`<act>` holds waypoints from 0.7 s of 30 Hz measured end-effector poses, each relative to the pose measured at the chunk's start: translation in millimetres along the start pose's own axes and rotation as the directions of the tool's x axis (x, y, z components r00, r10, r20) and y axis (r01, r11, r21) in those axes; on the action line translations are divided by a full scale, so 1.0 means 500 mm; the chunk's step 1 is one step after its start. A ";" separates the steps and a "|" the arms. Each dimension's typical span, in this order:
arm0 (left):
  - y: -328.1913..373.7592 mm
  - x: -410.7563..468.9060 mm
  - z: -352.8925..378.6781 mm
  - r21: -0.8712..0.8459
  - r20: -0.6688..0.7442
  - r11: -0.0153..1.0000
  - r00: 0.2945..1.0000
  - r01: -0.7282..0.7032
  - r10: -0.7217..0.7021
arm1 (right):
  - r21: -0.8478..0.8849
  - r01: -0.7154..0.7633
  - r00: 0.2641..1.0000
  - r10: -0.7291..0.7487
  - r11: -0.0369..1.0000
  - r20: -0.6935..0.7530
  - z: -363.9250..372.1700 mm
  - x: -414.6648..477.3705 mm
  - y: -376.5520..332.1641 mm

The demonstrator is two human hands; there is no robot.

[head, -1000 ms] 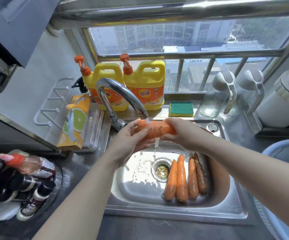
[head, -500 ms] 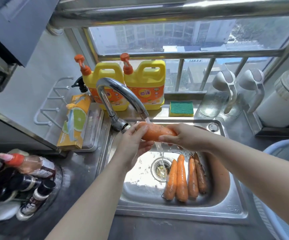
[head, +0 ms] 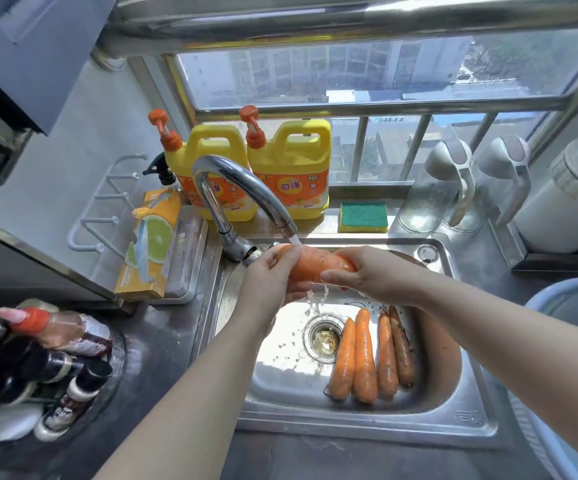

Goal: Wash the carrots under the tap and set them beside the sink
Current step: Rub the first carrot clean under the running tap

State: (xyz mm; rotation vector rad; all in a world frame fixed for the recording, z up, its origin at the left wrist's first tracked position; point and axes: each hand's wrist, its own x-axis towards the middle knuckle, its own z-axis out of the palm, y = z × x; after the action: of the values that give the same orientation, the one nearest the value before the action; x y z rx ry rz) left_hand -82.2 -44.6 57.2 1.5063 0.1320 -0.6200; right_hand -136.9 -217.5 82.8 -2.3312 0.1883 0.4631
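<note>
Left hand [head: 269,279] and right hand [head: 372,276] hide both ends of the carrot [head: 318,268]; blue basin [head: 550,287], near right, cut off by the edge.

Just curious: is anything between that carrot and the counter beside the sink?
Nothing visible. Left hand and right hand hold the carrot under the tap; only the sink rim separates it from the counter.

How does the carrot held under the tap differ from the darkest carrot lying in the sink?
The held carrot lies crosswise under the tap, gripped by the left hand and right hand; the darkest carrot lies lengthwise on the sink floor, unheld. The held carrot looks bright orange and wet; the darkest carrot is brown with dirt. The held carrot looks thicker than the darkest carrot. Both are whole.
</note>
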 end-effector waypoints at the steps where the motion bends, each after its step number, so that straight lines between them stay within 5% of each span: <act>1: 0.001 0.001 0.002 -0.008 -0.025 1.000 1.000 0.014 -0.014 | 0.001 -0.001 1.000 0.001 1.000 0.007 -0.001 -0.001 0.000; 8: -0.012 -0.008 -0.011 -0.061 0.175 0.998 0.984 0.033 -0.022 | 0.062 -0.051 0.997 0.047 0.997 0.058 -0.013 -0.006 0.018; 12: -0.011 -0.005 0.005 0.036 0.041 0.999 0.999 -0.037 0.036 | -0.028 -0.043 0.998 0.044 0.999 0.037 -0.008 -0.009 0.003; 17: -0.005 -0.007 0.029 0.078 -0.069 0.994 0.994 -0.080 0.086 | -0.489 -0.038 0.977 -0.069 0.872 -0.200 0.033 -0.004 -0.010; 21: -0.007 -0.030 0.015 -0.059 0.053 0.998 0.998 0.020 -0.017 | -0.366 -0.011 0.996 -0.023 0.930 -0.089 0.031 0.001 0.008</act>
State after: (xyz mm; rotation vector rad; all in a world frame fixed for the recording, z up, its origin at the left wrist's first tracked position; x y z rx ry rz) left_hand -98.7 -46.9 61.7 1.4312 0.1228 -0.6648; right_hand -141.8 -209.5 69.9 -2.7225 0.1477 0.4149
